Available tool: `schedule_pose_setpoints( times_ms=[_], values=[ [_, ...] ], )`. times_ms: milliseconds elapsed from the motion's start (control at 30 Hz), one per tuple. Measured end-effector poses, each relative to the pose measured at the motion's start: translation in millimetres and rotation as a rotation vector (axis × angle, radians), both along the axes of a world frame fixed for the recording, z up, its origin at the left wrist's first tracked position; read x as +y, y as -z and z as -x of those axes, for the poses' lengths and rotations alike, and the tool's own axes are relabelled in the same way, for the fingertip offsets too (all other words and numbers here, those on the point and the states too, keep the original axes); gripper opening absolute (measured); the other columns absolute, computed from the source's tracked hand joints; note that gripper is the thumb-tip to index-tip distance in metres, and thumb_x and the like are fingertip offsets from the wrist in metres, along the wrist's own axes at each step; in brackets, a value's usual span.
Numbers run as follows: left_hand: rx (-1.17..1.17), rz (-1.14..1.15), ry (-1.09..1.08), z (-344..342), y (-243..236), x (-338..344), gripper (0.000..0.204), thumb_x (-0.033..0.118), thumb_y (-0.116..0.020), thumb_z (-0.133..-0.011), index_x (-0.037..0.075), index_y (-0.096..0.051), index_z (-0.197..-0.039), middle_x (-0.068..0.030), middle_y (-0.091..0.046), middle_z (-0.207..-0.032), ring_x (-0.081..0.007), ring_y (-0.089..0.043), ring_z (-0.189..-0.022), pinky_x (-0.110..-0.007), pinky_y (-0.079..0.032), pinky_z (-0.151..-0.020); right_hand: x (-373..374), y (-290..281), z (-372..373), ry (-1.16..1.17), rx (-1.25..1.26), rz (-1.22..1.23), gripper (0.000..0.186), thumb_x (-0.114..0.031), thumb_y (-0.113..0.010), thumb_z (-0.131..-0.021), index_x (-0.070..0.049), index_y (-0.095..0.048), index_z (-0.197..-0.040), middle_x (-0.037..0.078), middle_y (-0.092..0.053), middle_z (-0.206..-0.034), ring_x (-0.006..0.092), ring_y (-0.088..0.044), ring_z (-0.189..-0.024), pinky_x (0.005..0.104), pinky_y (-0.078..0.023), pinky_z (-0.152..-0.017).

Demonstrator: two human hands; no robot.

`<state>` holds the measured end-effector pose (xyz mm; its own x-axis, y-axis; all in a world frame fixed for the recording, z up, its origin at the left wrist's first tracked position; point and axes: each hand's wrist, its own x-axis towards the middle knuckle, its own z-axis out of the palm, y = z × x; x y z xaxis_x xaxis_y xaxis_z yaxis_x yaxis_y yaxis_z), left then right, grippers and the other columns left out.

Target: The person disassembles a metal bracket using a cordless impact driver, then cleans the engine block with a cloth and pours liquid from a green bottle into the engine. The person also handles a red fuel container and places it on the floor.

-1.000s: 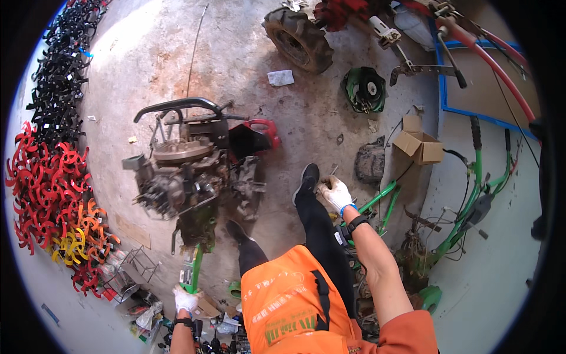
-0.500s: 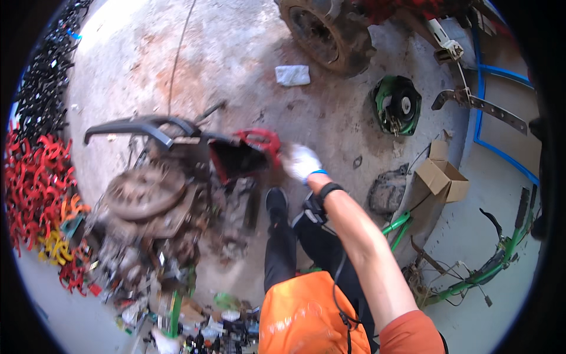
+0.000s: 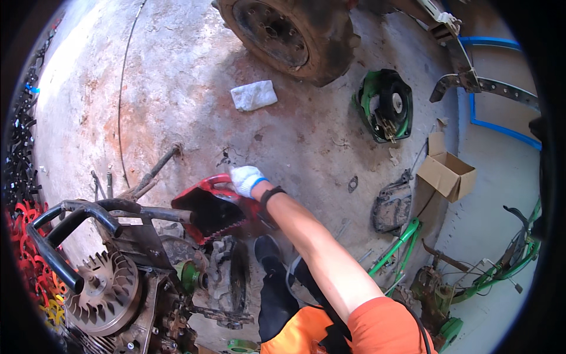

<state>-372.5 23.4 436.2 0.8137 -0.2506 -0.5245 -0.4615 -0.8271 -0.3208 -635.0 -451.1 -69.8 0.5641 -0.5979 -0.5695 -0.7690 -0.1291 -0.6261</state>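
My right hand (image 3: 246,180), in a white knitted glove, is closed on the upper right edge of a hollow red cover (image 3: 194,192) with a dark inside. The cover is tilted with its open side toward me, just above the floor and beside the engine. Left of it stands a dirty engine (image 3: 156,318) with a finned flywheel (image 3: 103,292) on top and a black tube frame (image 3: 76,212) around it. My gripping fingers are partly hidden behind the glove's back. My left hand does not show.
A large muddy wheel (image 3: 277,35) stands at the far side. A folded white cloth (image 3: 253,95), a green and black round housing (image 3: 383,106), an open cardboard box (image 3: 451,177) and a dirty metal part (image 3: 392,203) lie on the floor. Red and black parts are heaped left; green frames stand right.
My right hand has moved left with the red cover in it. The view has shifted, so the engine and its flywheel look closer at the lower left.
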Motion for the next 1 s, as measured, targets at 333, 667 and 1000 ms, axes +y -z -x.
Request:
schedule_pose_setpoints(
  times_ms=[333, 667, 1000],
  values=[
    [-0.02, 0.038, 0.032, 7.3, 14.8, -3.4, 0.126, 0.021, -0.097, -0.059, -0.009, -0.032, -0.163, -0.0293, -0.053, -0.15, -0.0454, -0.056, -0.139, -0.045, -0.047, -0.12, 21.1, -7.4, 87.2, 0.066, -0.038, -0.089, 0.057, -0.048, -0.065, -0.104, 0.001, -0.063, -0.134, 0.032, -0.076, -0.117, 0.0519, -0.072, -0.111, 0.0587, -0.058, -0.095],
    [0.002, 0.114, 0.131, 19.8, 41.8, -31.4, 0.126, 0.021, -0.097, -0.059, -0.008, -0.032, -0.164, -0.0293, -0.053, -0.152, -0.0455, -0.055, -0.14, -0.046, -0.046, -0.12, 21.0, -86.4, 212.3, 0.37, 0.046, -0.223, 0.069, -0.058, -0.062, -0.105, -0.002, -0.06, -0.146, 0.036, -0.071, -0.13, 0.054, -0.066, -0.125, 0.0577, -0.054, -0.104],
    [0.12, 0.252, 0.335, 51.7, 85.5, -119.9, 0.126, 0.022, -0.097, -0.059, -0.007, -0.032, -0.164, -0.0293, -0.052, -0.153, -0.0457, -0.054, -0.141, -0.047, -0.045, -0.121, 92.0, -168.8, 361.8, 0.9, 0.126, -0.132, 0.064, -0.052, -0.068, -0.101, -0.004, -0.061, -0.143, 0.033, -0.075, -0.117, 0.0518, -0.071, -0.118, 0.0538, -0.055, -0.102]
  ],
)
